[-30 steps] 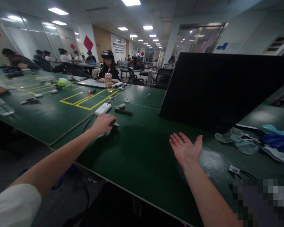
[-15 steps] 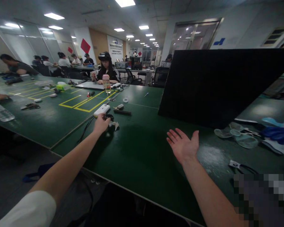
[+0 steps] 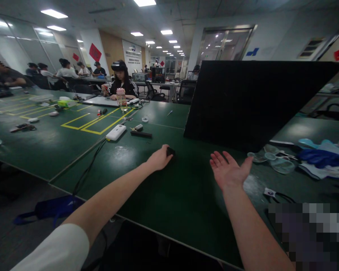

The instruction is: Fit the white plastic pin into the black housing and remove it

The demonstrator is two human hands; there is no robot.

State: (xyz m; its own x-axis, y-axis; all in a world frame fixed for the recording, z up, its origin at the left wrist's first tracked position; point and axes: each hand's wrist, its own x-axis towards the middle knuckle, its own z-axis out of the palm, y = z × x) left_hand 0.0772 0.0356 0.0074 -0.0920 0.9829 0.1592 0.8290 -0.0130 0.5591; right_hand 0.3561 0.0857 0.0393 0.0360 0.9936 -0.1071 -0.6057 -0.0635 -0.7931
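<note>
My left hand [image 3: 158, 158] is closed around a small black object [image 3: 171, 151] just over the green table [image 3: 172, 203]. Most of that object is hidden by the fingers, so its kind cannot be made out. To the right, my right hand [image 3: 230, 173] has its palm up and fingers spread, with nothing in it. A white power bank [image 3: 116, 132] with a black cable lies to the left of my left hand. Beyond it are a black bar [image 3: 141, 134] and a small pale item [image 3: 137, 128].
A large black panel [image 3: 251, 105] stands tilted at the right. Clear plastic pieces [image 3: 281, 163] and blue-and-white cloth [image 3: 319, 158] lie beside it. A pink-lidded bottle [image 3: 121, 99] stands far left of centre, near a seated person [image 3: 122, 82]. Yellow tape marks [image 3: 93, 131] the table.
My left hand has moved right, away from beside the power bank, carrying the black object. The small white item that lay by that hand no longer shows. My right hand stays open.
</note>
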